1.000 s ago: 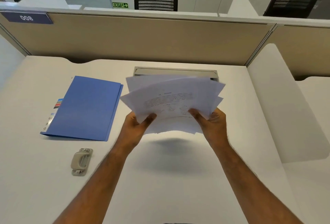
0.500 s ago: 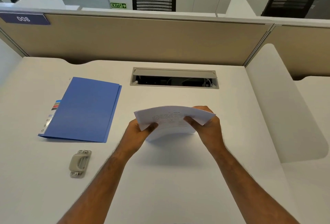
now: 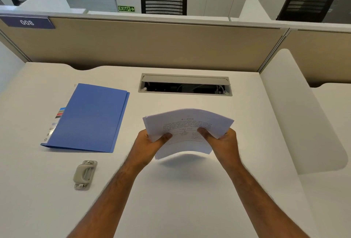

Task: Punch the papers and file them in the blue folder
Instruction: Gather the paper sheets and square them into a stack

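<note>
While left hand [image 3: 147,145] and right hand [image 3: 223,142] grip them, printed papers [image 3: 187,124] bowed upward, edges squared.

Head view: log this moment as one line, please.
papers: gripped by left hand and right hand, above desk | hole punch: untouched | blue folder: closed

nameplate [image 3: 27,22] – 008, sign [image 3: 126,8] – EXIT

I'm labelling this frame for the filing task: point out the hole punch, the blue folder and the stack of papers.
hole punch [image 3: 84,174]: head view, on its beige lever.
blue folder [image 3: 91,118]: head view, middle of the closed front cover.
stack of papers [image 3: 187,124]: head view, printed top sheet.
</note>
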A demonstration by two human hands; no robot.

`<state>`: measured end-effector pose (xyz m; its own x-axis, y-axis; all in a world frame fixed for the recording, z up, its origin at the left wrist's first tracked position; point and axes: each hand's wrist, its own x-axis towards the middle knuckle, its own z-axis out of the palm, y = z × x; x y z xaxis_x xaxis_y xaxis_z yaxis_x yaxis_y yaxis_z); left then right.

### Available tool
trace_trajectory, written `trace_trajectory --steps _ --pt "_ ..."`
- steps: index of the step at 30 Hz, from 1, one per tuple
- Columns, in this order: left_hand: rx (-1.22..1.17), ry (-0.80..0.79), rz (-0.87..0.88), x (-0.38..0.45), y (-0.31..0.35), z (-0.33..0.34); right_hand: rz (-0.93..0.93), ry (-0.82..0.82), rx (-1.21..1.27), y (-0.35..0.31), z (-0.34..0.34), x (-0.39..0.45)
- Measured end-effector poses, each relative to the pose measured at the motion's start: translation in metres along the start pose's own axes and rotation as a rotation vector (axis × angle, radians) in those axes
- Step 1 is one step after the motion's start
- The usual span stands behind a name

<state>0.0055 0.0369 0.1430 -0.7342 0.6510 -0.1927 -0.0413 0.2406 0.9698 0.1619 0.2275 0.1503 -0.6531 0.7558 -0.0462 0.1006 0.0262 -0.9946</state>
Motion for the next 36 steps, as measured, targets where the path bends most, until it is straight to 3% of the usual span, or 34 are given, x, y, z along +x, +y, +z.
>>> trace_trajectory --steps 36 --pt "0.009 -0.001 -0.033 -0.019 -0.024 0.018 0.081 -0.068 -0.078 0.041 0.002 -0.026"
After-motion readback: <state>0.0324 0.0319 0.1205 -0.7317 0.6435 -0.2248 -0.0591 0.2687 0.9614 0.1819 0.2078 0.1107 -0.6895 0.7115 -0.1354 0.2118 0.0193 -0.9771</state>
